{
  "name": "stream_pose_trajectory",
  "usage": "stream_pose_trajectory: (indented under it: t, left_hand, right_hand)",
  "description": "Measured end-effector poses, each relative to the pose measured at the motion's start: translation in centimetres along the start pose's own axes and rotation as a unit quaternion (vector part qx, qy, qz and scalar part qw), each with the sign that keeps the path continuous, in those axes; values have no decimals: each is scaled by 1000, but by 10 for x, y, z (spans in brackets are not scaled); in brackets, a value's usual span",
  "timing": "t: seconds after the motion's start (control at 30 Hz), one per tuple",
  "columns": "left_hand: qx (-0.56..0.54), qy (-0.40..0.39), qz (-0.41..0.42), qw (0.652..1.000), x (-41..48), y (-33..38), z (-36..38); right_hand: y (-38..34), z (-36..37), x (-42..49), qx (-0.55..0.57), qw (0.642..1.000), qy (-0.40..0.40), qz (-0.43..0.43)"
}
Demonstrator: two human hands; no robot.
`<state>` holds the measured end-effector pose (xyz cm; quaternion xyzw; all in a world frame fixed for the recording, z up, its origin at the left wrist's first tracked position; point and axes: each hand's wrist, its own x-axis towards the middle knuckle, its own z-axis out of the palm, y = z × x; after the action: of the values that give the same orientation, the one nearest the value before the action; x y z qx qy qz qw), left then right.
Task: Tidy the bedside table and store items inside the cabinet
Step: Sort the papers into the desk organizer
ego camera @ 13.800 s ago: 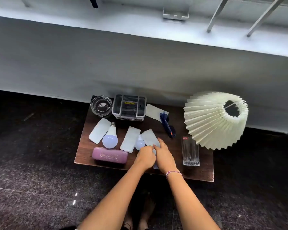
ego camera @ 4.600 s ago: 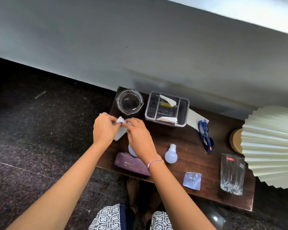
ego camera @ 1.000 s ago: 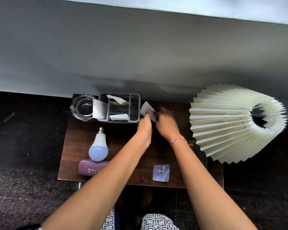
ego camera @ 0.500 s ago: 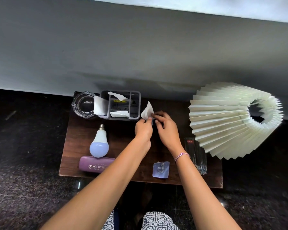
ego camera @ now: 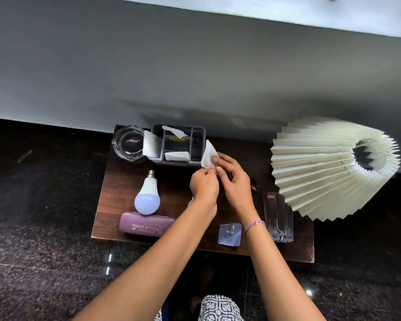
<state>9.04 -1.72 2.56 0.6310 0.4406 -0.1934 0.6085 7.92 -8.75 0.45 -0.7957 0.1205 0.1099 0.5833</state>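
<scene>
Head view: dark wooden table [ego camera: 116, 200] against grey wall [ego camera: 148, 66], on black speckled floor [ego camera: 33, 262].

Count on the counter [ego camera: 116, 195]: one glass ashtray [ego camera: 128, 143]; one grey organiser tray [ego camera: 196, 144]; four white paper slips, one pinched between both hands, three at the tray left of that grip. One full light bulb [ego camera: 147, 196], a second mostly hidden. One purple spectacle case [ego camera: 146, 225], one adhesive hook [ego camera: 229, 234], one tumbler [ego camera: 278, 216], one pleated lampshade [ego camera: 329, 165].
</scene>
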Motion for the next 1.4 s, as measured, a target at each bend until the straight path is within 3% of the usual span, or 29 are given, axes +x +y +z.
stream_pose_trajectory:
  t: [0.13, 0.23, 0.37, 0.53, 0.73, 1.13, 1.4]
  left_hand:
    - [63, 16, 43, 997, -12, 5, -7]
    - [102, 18, 84, 991, -24, 9, -11]
    - [166, 25, 189, 968, -39, 12, -17]
    - [176, -21, 243, 954, -42, 20, -23]
    - [84, -72, 202, 973, -36, 37, -33]
    - [8, -138, 104, 985, -17, 44, -44]
    - [-21, -136, 87, 987, -17, 49, -46]
  right_hand:
    - [-9, 4, -8, -24, 996, 84, 10]
    - [-21, 6, -11, -12, 989, 119, 83]
    - [-44, 10, -10, 153, 966, 40, 204]
    - [-59, 6, -3, 269, 943, -16, 197]
    - [-68, 17, 12, 377, 905, -45, 190]
    - [-71, 36, 23, 288, 932, -51, 213]
    - [-65, 43, 22, 326, 921, -80, 196]
